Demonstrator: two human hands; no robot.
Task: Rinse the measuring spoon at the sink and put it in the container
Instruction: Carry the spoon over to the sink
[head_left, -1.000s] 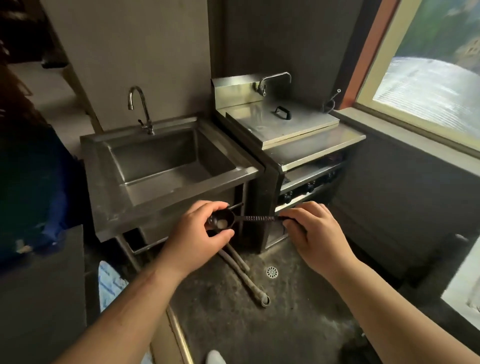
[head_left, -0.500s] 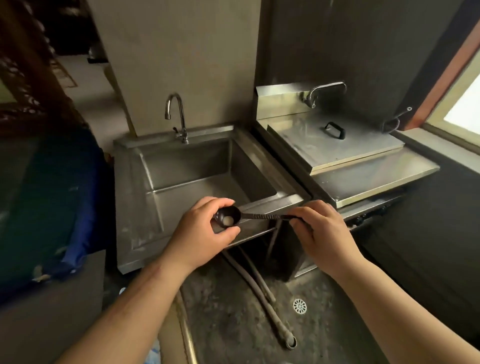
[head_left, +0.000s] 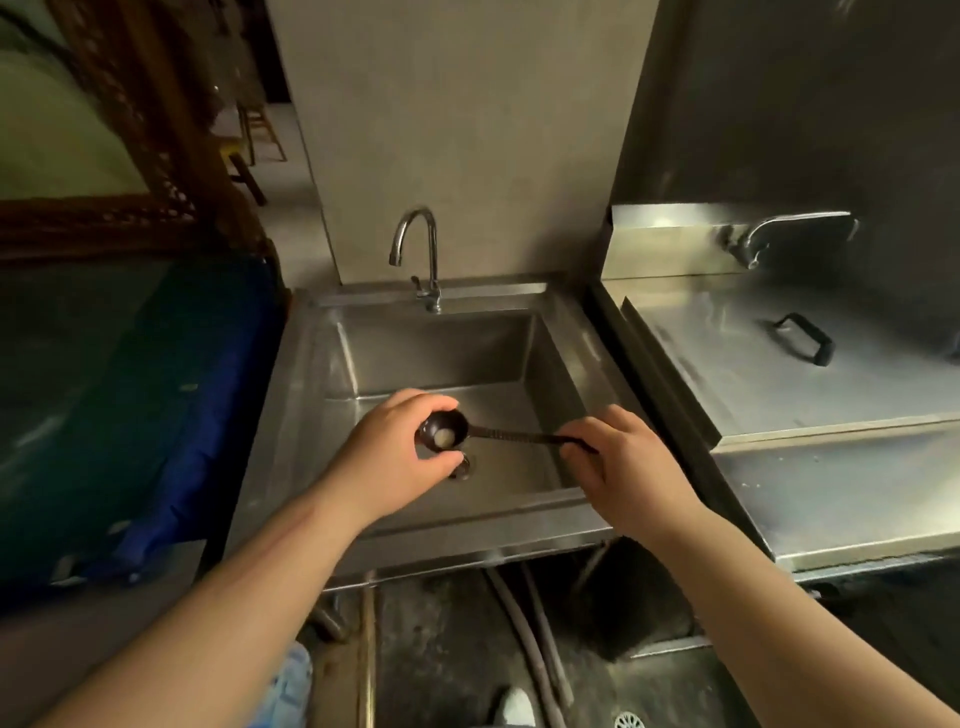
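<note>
Nearest me, my two forearms reach in from six o'clock and meet over the sink (head_left: 563, 338) basin. My left hand (head_left: 387, 457) curls round the bowl of the measuring spoon (head_left: 444, 428), thumb and fingers pinching its rim, while my right hand (head_left: 626, 462) pinches the far end of the thin dark handle at three o'clock of the bowl. The spoon hangs level above the basin, just above the drain (head_left: 461, 466), with a pale blob of residue sitting in the bowl.

Beyond the spoon, at twelve o'clock, the tap (head_left: 418, 244) stands on the back rim. I see no water running from it, so rinsing looks not yet begun. To the right, at two o'clock, sits a steel counter (head_left: 831, 483) with a lidded unit (head_left: 737, 374); I cannot see any container for the spoon.

My worry is this: one hand must let go to open the tap, and the thin handle, once wet, could slip into the basin. The spout also sits well beyond the spoon, so a hard stream hitting the level bowl could splash outward.
</note>
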